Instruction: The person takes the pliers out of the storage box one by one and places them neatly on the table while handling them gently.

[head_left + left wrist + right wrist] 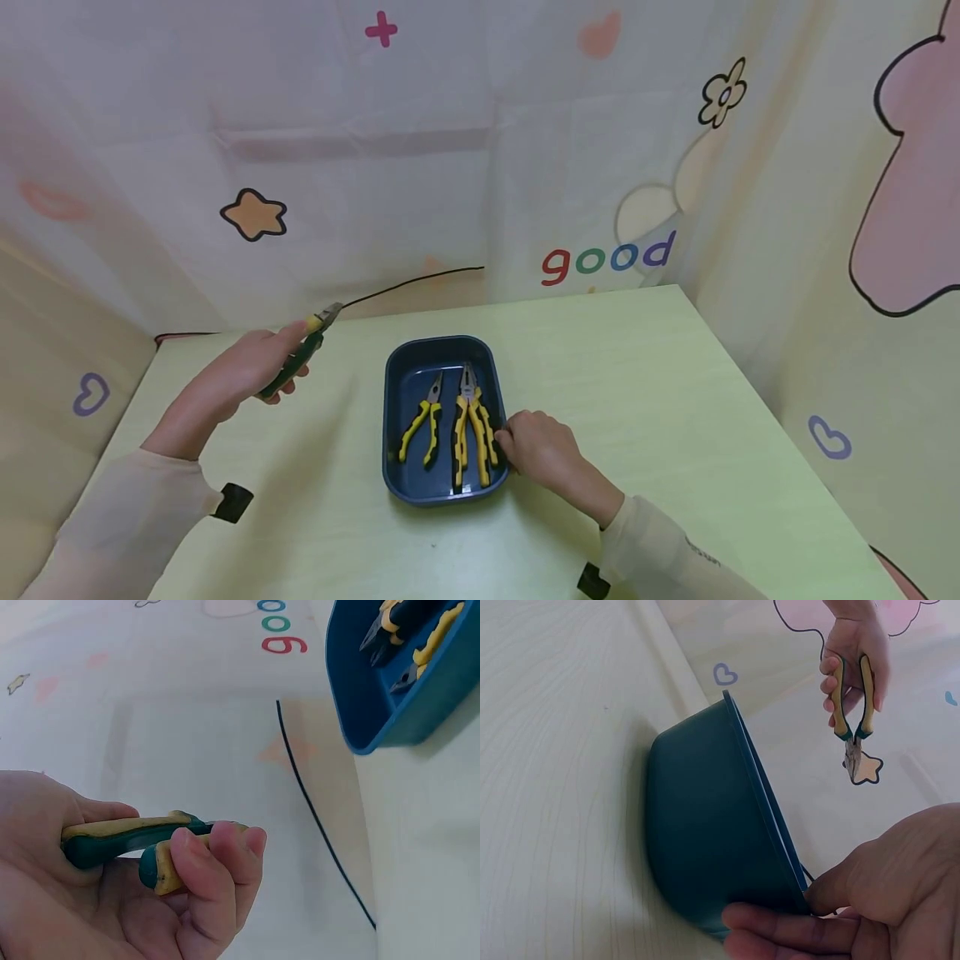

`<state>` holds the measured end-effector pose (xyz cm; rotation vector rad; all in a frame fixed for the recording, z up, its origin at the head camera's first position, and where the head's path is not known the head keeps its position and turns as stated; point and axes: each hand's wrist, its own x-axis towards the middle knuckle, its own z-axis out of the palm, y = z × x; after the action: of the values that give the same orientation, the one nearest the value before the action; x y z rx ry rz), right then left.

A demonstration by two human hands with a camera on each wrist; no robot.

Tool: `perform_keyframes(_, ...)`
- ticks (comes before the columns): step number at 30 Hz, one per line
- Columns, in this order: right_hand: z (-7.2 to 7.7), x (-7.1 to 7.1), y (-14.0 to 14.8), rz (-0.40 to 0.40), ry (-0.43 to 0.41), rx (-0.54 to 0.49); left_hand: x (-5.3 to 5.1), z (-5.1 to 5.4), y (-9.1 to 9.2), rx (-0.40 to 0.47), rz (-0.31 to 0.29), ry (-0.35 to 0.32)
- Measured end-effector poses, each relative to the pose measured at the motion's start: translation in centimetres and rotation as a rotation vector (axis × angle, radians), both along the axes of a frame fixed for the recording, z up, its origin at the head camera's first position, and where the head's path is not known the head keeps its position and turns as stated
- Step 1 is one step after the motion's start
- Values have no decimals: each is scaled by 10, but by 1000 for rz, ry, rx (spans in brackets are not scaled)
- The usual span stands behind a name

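The left hand [251, 365] grips green and yellow pliers [297, 360] by the handles, raised to the left of a blue tray [386, 417]. In the left wrist view the left hand [172, 892] has its fingers curled over the handles [127, 836]. The right hand [543, 450] pinches the tray's right rim; the right wrist view shows its thumb at the rim and fingers under the tray's outer wall [705, 817]. Inside the tray lie small yellow and black pliers [431, 418] and, to their right, more yellow and black pliers [468, 425], partly overlapping.
The tray stands on a pale green table [600, 375]. Behind it hangs a printed cloth [450, 183] with a star, hearts and coloured letters; more cloth hangs at both sides. A black wrist strap [234, 502] shows by the left sleeve.
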<state>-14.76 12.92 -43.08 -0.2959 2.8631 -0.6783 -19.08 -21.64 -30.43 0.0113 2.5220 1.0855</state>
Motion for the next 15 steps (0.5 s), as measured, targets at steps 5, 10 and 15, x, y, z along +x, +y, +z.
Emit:
perform_keyframes(5,0,0,0,2,13,-9,4,2,-20,-19,9,1)
perform_keyframes(10,-1,-1,1,-6,6,-1,7,4,-37,-30,20,-3)
perform_keyframes(15,-1,-1,1,-5,-6,2,10,4,-50,-15,47,8)
